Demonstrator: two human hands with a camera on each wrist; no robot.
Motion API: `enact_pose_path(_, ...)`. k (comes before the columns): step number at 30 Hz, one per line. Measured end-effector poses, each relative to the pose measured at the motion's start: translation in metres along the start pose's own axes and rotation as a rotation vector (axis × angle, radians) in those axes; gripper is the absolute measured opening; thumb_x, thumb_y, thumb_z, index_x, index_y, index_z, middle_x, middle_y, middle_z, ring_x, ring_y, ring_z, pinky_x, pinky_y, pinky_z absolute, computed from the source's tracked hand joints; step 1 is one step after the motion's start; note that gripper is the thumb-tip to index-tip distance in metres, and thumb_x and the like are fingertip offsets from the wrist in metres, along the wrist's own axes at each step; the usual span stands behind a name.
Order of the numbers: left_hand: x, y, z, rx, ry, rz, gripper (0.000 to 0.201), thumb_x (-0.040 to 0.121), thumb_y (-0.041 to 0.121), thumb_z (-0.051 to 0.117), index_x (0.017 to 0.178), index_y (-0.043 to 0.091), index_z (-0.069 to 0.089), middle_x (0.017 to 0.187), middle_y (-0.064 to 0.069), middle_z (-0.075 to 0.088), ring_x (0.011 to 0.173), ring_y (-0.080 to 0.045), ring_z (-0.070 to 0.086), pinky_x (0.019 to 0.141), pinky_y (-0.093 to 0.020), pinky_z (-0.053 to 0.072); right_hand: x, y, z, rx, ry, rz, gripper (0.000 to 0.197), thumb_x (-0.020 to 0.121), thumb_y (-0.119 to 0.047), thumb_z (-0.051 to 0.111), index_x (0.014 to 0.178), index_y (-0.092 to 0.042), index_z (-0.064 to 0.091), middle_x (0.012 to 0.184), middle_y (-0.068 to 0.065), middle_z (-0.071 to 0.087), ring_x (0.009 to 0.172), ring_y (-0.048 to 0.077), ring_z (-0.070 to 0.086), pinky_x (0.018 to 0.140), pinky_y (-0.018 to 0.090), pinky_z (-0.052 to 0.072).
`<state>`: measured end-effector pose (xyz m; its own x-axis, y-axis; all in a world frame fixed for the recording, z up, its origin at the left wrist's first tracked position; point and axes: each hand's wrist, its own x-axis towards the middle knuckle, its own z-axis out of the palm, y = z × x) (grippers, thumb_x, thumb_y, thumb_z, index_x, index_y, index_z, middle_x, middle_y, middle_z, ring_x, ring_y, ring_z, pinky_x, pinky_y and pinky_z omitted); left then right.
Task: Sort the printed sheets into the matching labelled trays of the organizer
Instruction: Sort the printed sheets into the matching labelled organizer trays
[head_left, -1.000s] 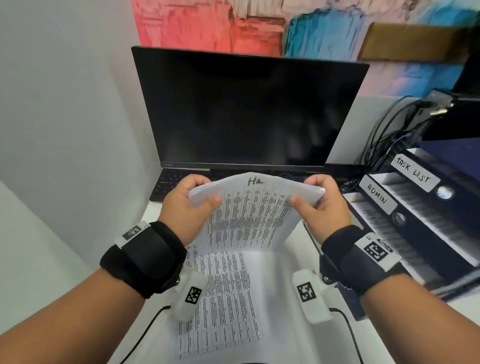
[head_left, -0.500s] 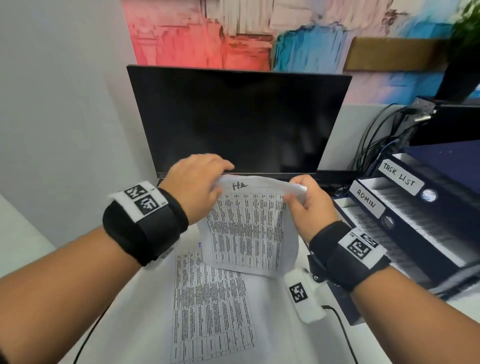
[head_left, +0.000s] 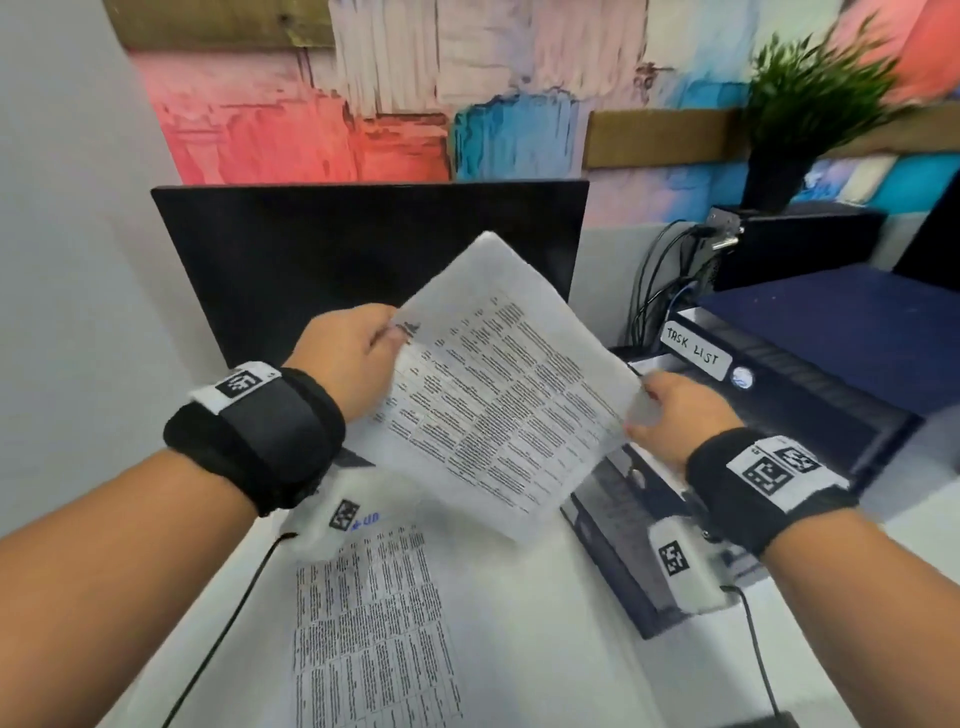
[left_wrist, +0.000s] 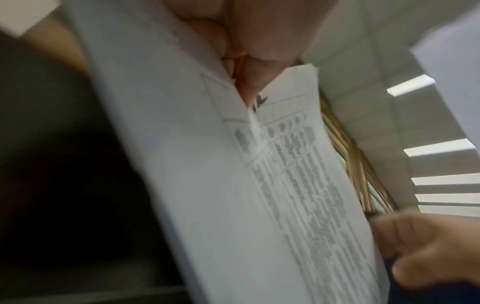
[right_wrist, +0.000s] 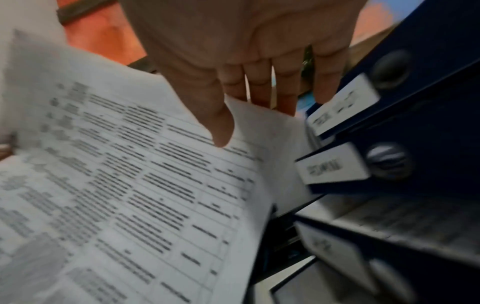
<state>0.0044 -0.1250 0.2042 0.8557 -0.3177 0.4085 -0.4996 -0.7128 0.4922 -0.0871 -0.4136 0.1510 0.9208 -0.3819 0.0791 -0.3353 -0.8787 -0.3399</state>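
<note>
Hands (head_left: 358, 358) (head_left: 675, 415) pinch printed sheet (head_left: 498, 395), tilted, long axis toward organizer (head_left: 810, 374).

Matt white paper sheet (head_left: 498, 384); dark blue smooth plastic organizer (head_left: 810, 374); glossy black monitor (head_left: 322, 249).

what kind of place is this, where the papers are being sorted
Most likely an office desk. A dark flat computer monitor stands at the back, a navy blue stacked tray organizer with a handwritten "TASK LIST" label sits to the right, and printed table sheets lie on the white desk.
</note>
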Motion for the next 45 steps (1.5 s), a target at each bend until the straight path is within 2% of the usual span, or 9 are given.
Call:
enact_pose_path(9,0.004,0.001,0.070,-0.137,-0.210,-0.414,0.024,0.093,0.014,0.043,0.091,0.005,0.064,0.095,-0.013,0.066,0.087,-0.031,0.059,0.076,-0.035,0.047,-0.003,0.094,-0.057,-0.361,0.193,0.251,0.062,0.081,-0.040,0.065,0.137,-0.022,0.044,0.146,0.002,0.036,0.135,0.025,0.029,0.106,0.046,0.033)
enact_pose_path(13,-0.004,-0.009,0.098,-0.006,-0.394,-0.519,0.028,0.097,0.017,0.042,0.107,0.002,0.063,0.112,-0.018,0.063,0.097,-0.033,0.057,0.075,-0.030,0.039,-0.001,0.123,-0.064,-0.392,0.112,0.316,0.067,0.085,-0.042,0.059,0.142,-0.018,0.034,0.149,0.003,0.031,0.138,0.025,0.024,0.109,0.048,0.029)
enact_pose_path(18,-0.011,-0.008,0.114,-0.232,-0.318,-0.723,0.035,0.101,0.017,0.036,0.128,0.006,0.054,0.130,-0.011,0.056,0.120,-0.027,0.052,0.094,-0.027,0.040,0.003,0.135,-0.055,-0.426,-0.001,0.337,0.069,0.092,-0.047,0.047,0.147,-0.014,0.021,0.155,0.002,0.019,0.142,0.025,0.018,0.113,0.049,0.019)
enact_pose_path(25,-0.015,-0.020,0.115,0.140,-0.351,-0.653,0.039,0.101,0.017,0.028,0.134,0.016,0.049,0.133,-0.002,0.051,0.123,-0.018,0.049,0.099,-0.023,0.037,0.001,0.138,-0.055,-0.452,-0.032,0.339,0.067,0.097,-0.047,0.036,0.150,-0.015,0.011,0.159,0.001,0.008,0.145,0.023,0.010,0.116,0.048,0.012)
enact_pose_path(29,-0.022,-0.024,0.115,-0.435,-0.195,-0.888,0.036,0.097,0.013,0.045,0.130,0.000,0.052,0.131,-0.020,0.054,0.122,-0.035,0.050,0.104,-0.035,0.039,0.000,0.136,-0.053,-0.460,-0.018,0.345,0.067,0.097,-0.047,0.035,0.151,-0.016,0.010,0.159,0.000,0.008,0.145,0.023,0.009,0.117,0.048,0.010)
enact_pose_path(32,-0.019,-0.025,0.121,-0.400,-0.222,-0.816,0.026,0.093,0.011,0.053,0.113,-0.003,0.061,0.122,-0.026,0.059,0.113,-0.041,0.055,0.100,-0.046,0.044,0.001,0.136,-0.053,-0.454,-0.007,0.338,0.067,0.096,-0.048,0.035,0.150,-0.015,0.013,0.158,0.001,0.011,0.145,0.024,0.011,0.116,0.049,0.011)
enact_pose_path(36,-0.017,0.007,0.124,-0.213,-0.232,-0.701,0.037,0.101,0.016,0.032,0.135,0.012,0.048,0.141,-0.008,0.046,0.128,-0.023,0.044,0.100,-0.020,0.032,0.001,0.138,-0.055,-0.436,-0.006,0.311,0.066,0.096,-0.048,0.035,0.149,-0.014,0.017,0.157,0.002,0.015,0.144,0.025,0.014,0.115,0.048,0.014)
enact_pose_path(39,-0.018,0.032,0.133,-0.174,-0.243,-0.664,0.038,0.099,0.009,0.033,0.134,0.012,0.049,0.139,-0.009,0.047,0.127,-0.023,0.045,0.099,-0.023,0.033,0.000,0.139,-0.059,-0.432,-0.018,0.280,0.064,0.095,-0.048,0.035,0.147,-0.013,0.021,0.155,0.003,0.020,0.142,0.026,0.019,0.114,0.048,0.018)
enact_pose_path(45,-0.029,0.066,0.172,-0.954,-0.256,-0.934,0.029,0.093,-0.002,0.045,0.121,-0.004,0.052,0.123,-0.021,0.059,0.112,-0.034,0.058,0.086,-0.041,0.050,-0.003,0.138,-0.066,-0.436,-0.050,0.247,0.063,0.096,-0.048,0.035,0.147,-0.012,0.023,0.155,0.003,0.022,0.140,0.025,0.025,0.112,0.045,0.025)
